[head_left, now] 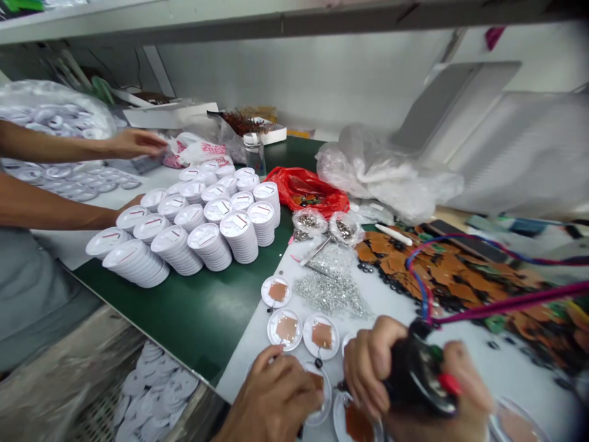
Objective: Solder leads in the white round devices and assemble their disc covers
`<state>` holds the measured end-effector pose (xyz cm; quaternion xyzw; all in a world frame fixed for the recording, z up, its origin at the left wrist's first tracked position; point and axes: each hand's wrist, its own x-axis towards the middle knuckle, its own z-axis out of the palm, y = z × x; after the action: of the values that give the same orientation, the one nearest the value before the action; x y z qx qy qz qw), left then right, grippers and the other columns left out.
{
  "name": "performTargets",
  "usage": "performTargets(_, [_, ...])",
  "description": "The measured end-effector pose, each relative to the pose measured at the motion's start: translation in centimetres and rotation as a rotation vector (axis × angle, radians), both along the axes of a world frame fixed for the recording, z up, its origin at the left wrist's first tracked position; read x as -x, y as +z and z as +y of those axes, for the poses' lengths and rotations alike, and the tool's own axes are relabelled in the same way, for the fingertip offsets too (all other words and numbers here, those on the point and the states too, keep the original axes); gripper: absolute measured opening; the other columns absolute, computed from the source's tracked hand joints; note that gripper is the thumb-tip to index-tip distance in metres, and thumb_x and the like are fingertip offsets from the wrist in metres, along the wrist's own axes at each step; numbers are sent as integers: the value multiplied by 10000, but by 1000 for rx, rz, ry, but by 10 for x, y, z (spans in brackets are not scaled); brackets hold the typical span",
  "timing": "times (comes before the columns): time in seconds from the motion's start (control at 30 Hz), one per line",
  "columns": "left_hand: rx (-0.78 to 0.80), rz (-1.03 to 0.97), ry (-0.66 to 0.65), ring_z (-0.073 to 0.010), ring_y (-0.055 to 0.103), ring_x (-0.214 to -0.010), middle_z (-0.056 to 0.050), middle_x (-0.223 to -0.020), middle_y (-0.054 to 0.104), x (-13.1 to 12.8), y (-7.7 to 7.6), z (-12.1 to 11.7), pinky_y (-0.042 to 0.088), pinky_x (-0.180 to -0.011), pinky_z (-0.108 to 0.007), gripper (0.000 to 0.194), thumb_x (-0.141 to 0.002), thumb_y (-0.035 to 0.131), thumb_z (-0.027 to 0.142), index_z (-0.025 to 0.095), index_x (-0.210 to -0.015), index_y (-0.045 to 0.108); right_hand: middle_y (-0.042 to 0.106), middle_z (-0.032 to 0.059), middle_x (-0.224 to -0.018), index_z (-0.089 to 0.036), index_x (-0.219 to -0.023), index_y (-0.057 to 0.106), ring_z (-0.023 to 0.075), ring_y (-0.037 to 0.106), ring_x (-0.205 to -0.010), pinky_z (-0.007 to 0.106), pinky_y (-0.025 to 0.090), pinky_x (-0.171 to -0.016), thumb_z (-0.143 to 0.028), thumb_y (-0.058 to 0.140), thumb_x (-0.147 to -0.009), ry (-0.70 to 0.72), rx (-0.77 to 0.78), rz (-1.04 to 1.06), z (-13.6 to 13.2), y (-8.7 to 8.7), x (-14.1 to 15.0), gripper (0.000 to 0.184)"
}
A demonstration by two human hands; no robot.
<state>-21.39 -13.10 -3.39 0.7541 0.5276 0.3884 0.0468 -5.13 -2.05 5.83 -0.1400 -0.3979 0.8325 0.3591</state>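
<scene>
Gripping a black wired hand tool [416, 374] in my right hand [372, 368], I hold a round white disc [319, 412] in my left hand [271, 399], the hands apart but near. More discs with tan squares [288, 329] lie just ahead, silver beads [329, 294] beyond them, and the white board's edge [239, 362] runs close on my left against a green mat [184, 307].

At six o'clock the right hand [375, 368] hides most of a black wired tool [416, 374] — its tip unseen — and a white disc [339, 417] runs off-frame; loose discs [151, 393] at seven o'clock blur.
</scene>
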Motion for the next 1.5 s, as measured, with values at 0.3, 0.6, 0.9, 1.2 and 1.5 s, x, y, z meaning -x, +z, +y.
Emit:
performTargets(0.3, [-218, 215, 92, -173, 623, -1266, 88, -993, 795, -4, -35, -16, 157, -1291, -476, 208, -1055, 573, 267, 287, -915, 725, 514, 2, -542, -225, -795, 637, 157, 446, -470, 286, 370, -470, -706, 426, -932, -39, -100, -21, -10, -33, 15, 543])
performTargets(0.6, [-192, 191, 28, -159, 582, -1334, 128, -1034, 799, 5, -46, -16, 117, -1308, -480, 285, -1098, 478, 297, 341, -1025, 750, 511, 0, -508, -217, -704, 619, 136, 383, -426, 284, 289, -441, -679, 420, -943, -76, -230, -168, -22, -39, 26, 556])
performTargets(0.9, [-286, 148, 72, -165, 685, -1208, 100, -886, 803, 3, -53, -11, 244, -1282, -470, 307, -1080, 507, 269, 304, -872, 730, 509, 2, -482, -235, -716, 672, 167, 452, -464, 301, 405, -480, -768, 457, -878, -249, -206, -51, 13, 5, 11, 598])
performTargets(1.2, [-122, 211, -44, -188, 619, -1303, -14, -1095, 784, 19, -3, 8, 187, -1287, -464, 331, -1106, 369, 247, 239, -1069, 697, 519, -6, -461, -211, -649, 643, 140, 446, -401, 257, 380, -399, -681, 577, -856, -479, -203, -107, 61, -14, 22, 518])
performTargets(1.5, [263, 266, -120, -298, 514, -1410, -80, -1421, 648, 22, 13, 66, 285, -1231, -602, 449, -949, 499, 88, 188, -1379, 583, 529, -2, -464, -207, -656, 647, 143, 460, -404, 255, 377, -403, -658, 547, -891, -467, -197, -113, 62, -20, 28, 518])
